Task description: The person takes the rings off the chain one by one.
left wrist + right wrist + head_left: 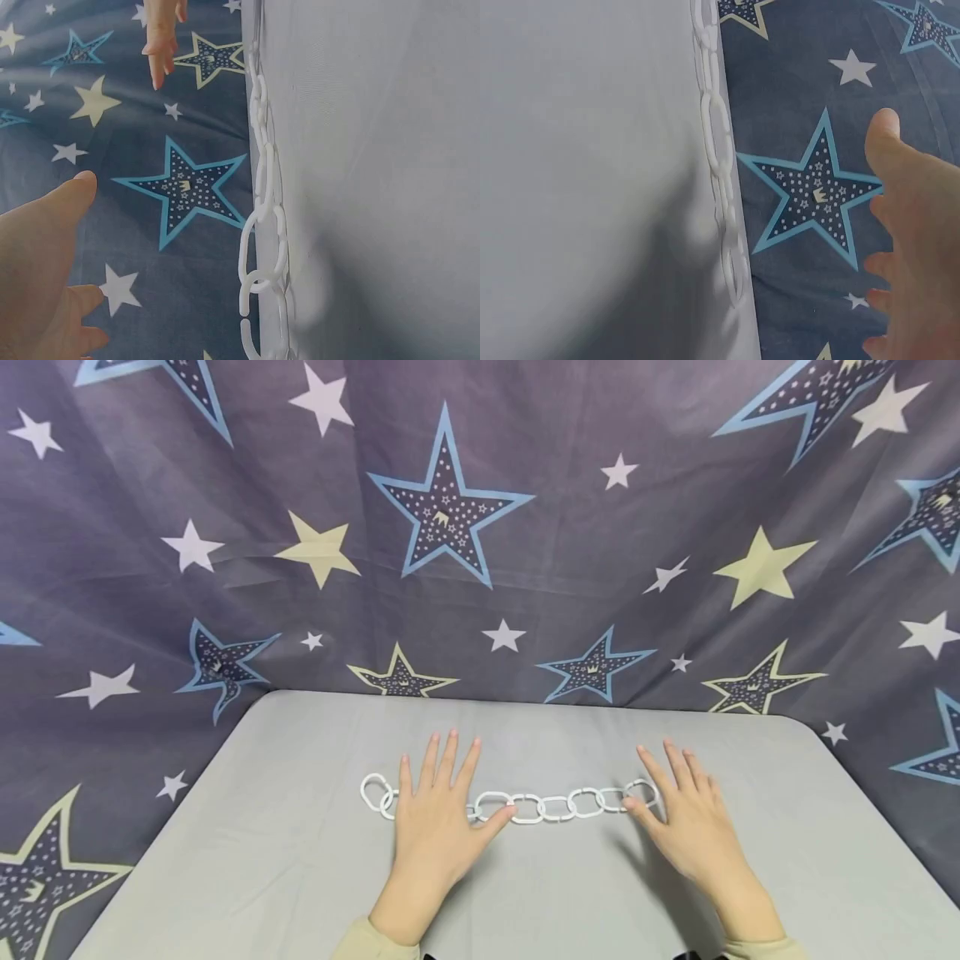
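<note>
A white plastic link chain (527,809) lies stretched from left to right across the table. Over its left part spreads my left hand (437,822), fingers straight and thumb out, hiding some links in the head view. My right hand (690,831), also with extended fingers, is above the table at the chain's right end. Both wrist views show space between the hands and the chain: the left hand (37,277) appears apart from the links (262,247), and the right hand (922,240) apart from the end links (731,262). Neither hand holds anything.
The table (247,827) has a light grey cover and rounded far corners. Behind it and at its sides hangs a dark curtain (547,552) printed with stars. Shadows of the hands fall on the tabletop.
</note>
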The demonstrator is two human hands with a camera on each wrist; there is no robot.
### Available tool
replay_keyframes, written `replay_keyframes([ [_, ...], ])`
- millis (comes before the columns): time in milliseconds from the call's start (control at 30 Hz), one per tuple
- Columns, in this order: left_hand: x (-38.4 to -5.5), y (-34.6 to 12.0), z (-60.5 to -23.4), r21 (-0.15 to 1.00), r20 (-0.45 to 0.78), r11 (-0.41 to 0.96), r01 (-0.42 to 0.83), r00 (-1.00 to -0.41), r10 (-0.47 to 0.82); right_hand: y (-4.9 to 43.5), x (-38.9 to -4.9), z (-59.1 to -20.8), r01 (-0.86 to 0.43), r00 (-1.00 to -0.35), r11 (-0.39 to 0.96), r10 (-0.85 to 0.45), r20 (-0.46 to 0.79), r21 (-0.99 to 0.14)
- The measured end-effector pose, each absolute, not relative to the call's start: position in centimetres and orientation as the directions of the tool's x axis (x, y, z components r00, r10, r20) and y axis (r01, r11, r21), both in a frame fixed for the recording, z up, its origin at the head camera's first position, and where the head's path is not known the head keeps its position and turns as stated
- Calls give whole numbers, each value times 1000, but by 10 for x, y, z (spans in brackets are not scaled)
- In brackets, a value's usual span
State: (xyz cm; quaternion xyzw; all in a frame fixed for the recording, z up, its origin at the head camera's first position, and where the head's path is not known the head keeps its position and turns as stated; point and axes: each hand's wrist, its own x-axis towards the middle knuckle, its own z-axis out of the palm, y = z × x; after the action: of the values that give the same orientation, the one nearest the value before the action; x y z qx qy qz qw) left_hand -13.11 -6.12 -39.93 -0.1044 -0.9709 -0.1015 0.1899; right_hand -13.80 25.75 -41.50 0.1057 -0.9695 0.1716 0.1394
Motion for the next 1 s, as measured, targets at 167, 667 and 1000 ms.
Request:
replay_keyframes([
  [167, -129, -62, -398, 158, 382, 958, 239, -909, 164, 263, -139, -415, -291, -932, 885, -176, 317, -364],
  [667, -129, -57, -395, 173, 373, 951, 257, -910, 178, 278, -147, -412, -336, -922, 829, -194, 334, -447],
  [1000, -133, -53, -397, 207, 397, 933, 295, -897, 195, 283, -162, -409, -371, -907, 824, -224, 356, -428],
])
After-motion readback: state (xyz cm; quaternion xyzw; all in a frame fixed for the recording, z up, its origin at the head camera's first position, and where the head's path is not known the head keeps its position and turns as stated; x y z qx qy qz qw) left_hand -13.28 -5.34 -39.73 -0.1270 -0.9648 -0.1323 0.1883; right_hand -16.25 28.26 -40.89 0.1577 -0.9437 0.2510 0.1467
